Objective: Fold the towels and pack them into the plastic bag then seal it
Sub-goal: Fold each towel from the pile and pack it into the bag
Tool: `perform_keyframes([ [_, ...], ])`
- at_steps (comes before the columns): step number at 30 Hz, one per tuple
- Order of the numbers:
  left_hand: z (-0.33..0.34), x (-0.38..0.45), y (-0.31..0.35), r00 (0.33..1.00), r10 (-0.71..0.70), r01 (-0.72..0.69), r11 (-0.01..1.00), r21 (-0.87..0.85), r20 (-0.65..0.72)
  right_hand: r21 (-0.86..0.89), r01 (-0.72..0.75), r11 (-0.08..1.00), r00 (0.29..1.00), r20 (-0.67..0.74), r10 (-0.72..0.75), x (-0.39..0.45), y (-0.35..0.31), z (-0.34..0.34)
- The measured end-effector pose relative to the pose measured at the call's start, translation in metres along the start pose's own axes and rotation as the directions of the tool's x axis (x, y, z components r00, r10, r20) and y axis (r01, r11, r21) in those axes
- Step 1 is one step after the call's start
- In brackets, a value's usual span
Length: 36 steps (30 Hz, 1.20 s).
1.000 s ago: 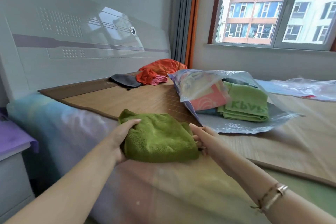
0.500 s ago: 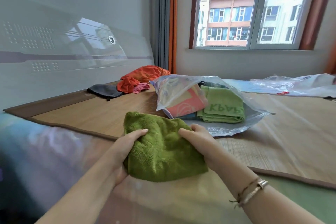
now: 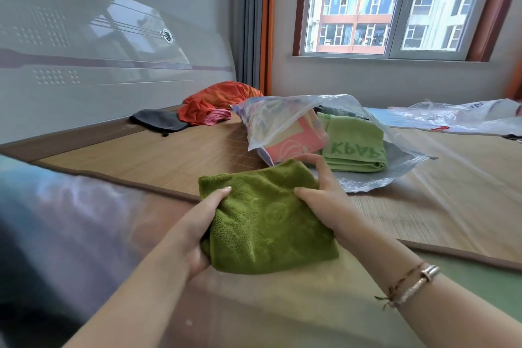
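A folded olive-green towel (image 3: pixel 265 220) is held above the near edge of the bed. My left hand (image 3: pixel 197 229) grips its left side, thumb on top. My right hand (image 3: pixel 324 192) grips its right side, thumb on top and fingers curled over the far corner. Just beyond lies a clear plastic bag (image 3: pixel 282 113) with its mouth open towards me. Inside it are a light-green towel with lettering (image 3: pixel 353 144) and a pink-patterned towel (image 3: pixel 293 141).
Orange cloths (image 3: pixel 220 96) and a dark grey cloth (image 3: pixel 158 120) lie near the white headboard (image 3: pixel 99 65). A second clear bag (image 3: pixel 457 116) lies at the far right. A bamboo mat (image 3: pixel 169 155) covers the bed. A window is behind.
Both hands have lifted the olive towel off the bed edge and carried it towards the open bag. The right hand has shifted its grip up to the far right corner.
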<state>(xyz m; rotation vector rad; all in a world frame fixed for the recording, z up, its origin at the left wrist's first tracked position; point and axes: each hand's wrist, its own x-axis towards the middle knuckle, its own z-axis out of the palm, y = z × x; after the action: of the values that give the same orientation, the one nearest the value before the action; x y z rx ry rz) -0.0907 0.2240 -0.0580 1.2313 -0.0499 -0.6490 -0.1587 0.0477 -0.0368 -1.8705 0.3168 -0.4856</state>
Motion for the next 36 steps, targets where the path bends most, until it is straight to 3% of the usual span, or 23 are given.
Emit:
perform_keyframes([
  [2,0.0,0.001,0.0,1.0,0.002,-0.002,1.0,0.025,0.01,0.039,0.08,0.996,0.996,-0.054,-0.077,-0.006,-0.007,-0.005],
  [4,0.002,0.001,-0.001,1.0,0.009,-0.011,0.998,0.064,0.016,0.039,0.054,0.998,0.993,-0.108,-0.05,-0.009,-0.007,-0.011],
  [7,-0.001,0.007,-0.005,0.998,0.055,-0.053,0.987,0.15,-0.007,-0.261,-0.106,0.96,0.993,-0.085,0.086,-0.011,0.007,-0.015],
  [9,-0.002,0.01,-0.008,0.994,0.097,-0.081,0.967,0.243,-0.054,-0.511,-0.121,0.851,0.993,-0.058,0.107,-0.012,0.015,-0.013],
  [11,-0.001,0.01,-0.009,0.983,0.142,-0.099,0.941,0.322,-0.114,-0.695,-0.067,0.716,0.998,-0.057,0.038,-0.014,0.019,-0.011],
  [15,0.004,0.003,-0.004,0.993,0.093,-0.063,0.936,0.345,-0.073,-0.856,0.005,0.518,0.996,-0.043,-0.081,-0.017,0.018,-0.01],
  [17,0.011,-0.006,0.0,0.997,0.082,-0.077,0.941,0.328,-0.001,-0.857,0.103,0.504,0.99,0.037,-0.139,-0.018,0.017,-0.011],
  [20,0.025,-0.023,0.008,0.983,0.157,-0.179,0.935,0.307,0.096,-0.756,0.293,0.586,0.949,0.155,-0.275,-0.025,0.008,-0.011],
  [24,0.038,-0.045,0.012,0.957,0.233,-0.279,0.899,0.338,0.171,-0.584,0.371,0.722,0.92,0.128,-0.37,-0.033,-0.007,-0.017],
  [27,0.045,-0.055,0.013,0.958,0.22,-0.275,0.888,0.369,0.184,-0.575,0.373,0.728,0.926,0.183,-0.33,-0.034,-0.016,-0.031],
  [31,0.063,-0.054,0.02,0.953,0.211,-0.287,0.857,0.428,0.216,-0.421,0.294,0.858,0.939,0.295,-0.177,-0.028,-0.023,-0.052],
  [33,0.076,-0.043,0.025,0.923,0.31,-0.381,0.814,0.438,0.227,-0.454,0.3,0.839,0.948,0.242,-0.208,-0.016,-0.025,-0.063],
  [36,0.095,-0.019,0.032,0.823,0.527,-0.556,0.668,0.494,0.213,-0.665,0.321,0.674,0.915,0.034,-0.402,0.014,-0.027,-0.078],
])
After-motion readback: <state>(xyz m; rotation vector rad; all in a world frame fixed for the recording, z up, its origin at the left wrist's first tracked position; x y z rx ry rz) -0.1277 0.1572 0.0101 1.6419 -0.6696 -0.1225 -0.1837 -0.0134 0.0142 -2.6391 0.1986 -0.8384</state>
